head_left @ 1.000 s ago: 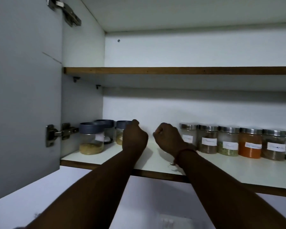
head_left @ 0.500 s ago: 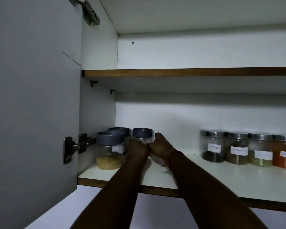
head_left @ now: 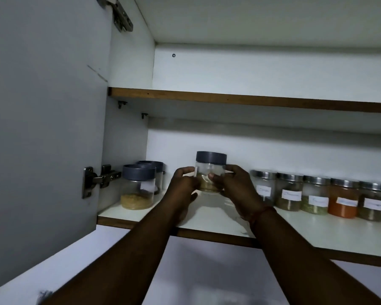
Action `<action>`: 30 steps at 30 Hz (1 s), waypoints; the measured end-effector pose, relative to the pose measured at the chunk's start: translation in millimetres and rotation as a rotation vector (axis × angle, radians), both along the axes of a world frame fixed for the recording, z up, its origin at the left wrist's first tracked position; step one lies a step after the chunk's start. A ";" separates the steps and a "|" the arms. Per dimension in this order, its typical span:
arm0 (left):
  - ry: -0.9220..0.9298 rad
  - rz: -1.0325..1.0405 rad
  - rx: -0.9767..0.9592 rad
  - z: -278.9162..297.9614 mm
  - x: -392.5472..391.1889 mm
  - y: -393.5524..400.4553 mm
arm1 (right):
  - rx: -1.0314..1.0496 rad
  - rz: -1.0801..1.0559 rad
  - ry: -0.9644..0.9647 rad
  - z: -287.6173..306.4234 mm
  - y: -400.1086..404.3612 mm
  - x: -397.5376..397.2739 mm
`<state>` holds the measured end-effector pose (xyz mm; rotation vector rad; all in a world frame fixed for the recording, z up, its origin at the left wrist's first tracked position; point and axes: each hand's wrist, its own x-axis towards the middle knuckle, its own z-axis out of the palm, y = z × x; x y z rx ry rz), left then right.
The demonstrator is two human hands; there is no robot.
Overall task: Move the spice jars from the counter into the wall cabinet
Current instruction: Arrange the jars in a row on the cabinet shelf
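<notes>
A clear jar with a grey lid [head_left: 210, 167] and tan contents is held just above the lower cabinet shelf [head_left: 306, 230]. My left hand [head_left: 184, 183] grips its left side and my right hand [head_left: 235, 183] grips its right side, thumb across the front. Two more grey-lidded jars [head_left: 138, 188] stand at the shelf's left end, one behind the other. A row of several steel-lidded spice jars [head_left: 317, 197] with white labels lines the back right; one holds orange powder [head_left: 342, 201].
The open cabinet door [head_left: 42, 128] stands at the left, with hinges [head_left: 99, 179] jutting toward the shelf. An upper shelf [head_left: 251, 100] runs overhead. White wall shows below the cabinet.
Both hands closed on the grey-lidded jar at the back left of the shelf, raised it and brought it right, toward the steel-lidded row. The view shifted left.
</notes>
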<state>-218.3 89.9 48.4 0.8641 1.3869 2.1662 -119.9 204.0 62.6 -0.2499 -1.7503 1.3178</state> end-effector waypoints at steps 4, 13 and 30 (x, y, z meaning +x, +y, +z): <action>0.010 -0.113 0.107 6.6 41.9 -1.2 | 0.060 -0.081 0.130 5.8 -8.8 48.1; 0.221 -0.030 0.174 2.8 129.8 -8.3 | 0.143 -0.142 0.136 -13.1 -27.4 125.9; 0.251 -0.034 0.075 -0.3 128.2 1.0 | -0.242 0.242 0.160 -24.8 4.3 135.0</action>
